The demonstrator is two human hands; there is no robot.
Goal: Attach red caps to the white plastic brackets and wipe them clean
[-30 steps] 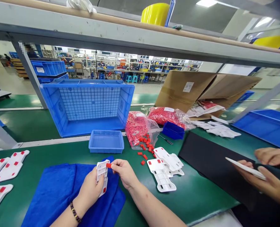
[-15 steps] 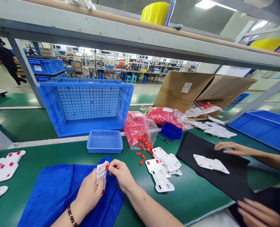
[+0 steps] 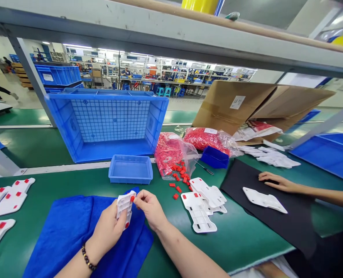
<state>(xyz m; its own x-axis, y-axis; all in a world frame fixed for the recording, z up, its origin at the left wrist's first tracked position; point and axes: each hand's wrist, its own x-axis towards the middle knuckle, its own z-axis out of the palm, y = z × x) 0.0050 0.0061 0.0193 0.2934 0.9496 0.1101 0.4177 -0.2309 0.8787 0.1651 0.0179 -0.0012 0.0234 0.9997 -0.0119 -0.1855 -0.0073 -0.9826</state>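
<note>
My left hand (image 3: pixel 109 226) is closed round a white plastic part (image 3: pixel 122 205) with ribbed compartments, held up above a blue cloth (image 3: pixel 70 227). A red piece (image 3: pixel 132 199) sits at its upper right corner, and another red spot shows at its lower end. My right hand (image 3: pixel 151 208) is pinched, its thumb and fingertips at that upper red piece; the tips partly hide the contact. To the right lie stacked white parts (image 3: pixel 200 222). Several loose red pieces (image 3: pixel 176 196) are scattered beside an open plastic bag (image 3: pixel 167 154) of red pieces.
White parts with red pieces (image 3: pixel 12 202) lie at far left. A small blue tray (image 3: pixel 130 179) stands before a tipped blue crate (image 3: pixel 84 150). A co-worker's hand (image 3: pixel 278 181) rests near a white part (image 3: pixel 264 200) on black cloth (image 3: pixel 295 227). A shelf beam (image 3: pixel 159 31) crosses overhead.
The red piece at my right fingertips now sits further onto the white part's corner. The co-worker's nearer hand has dropped from sight. My view has tilted down slightly.
</note>
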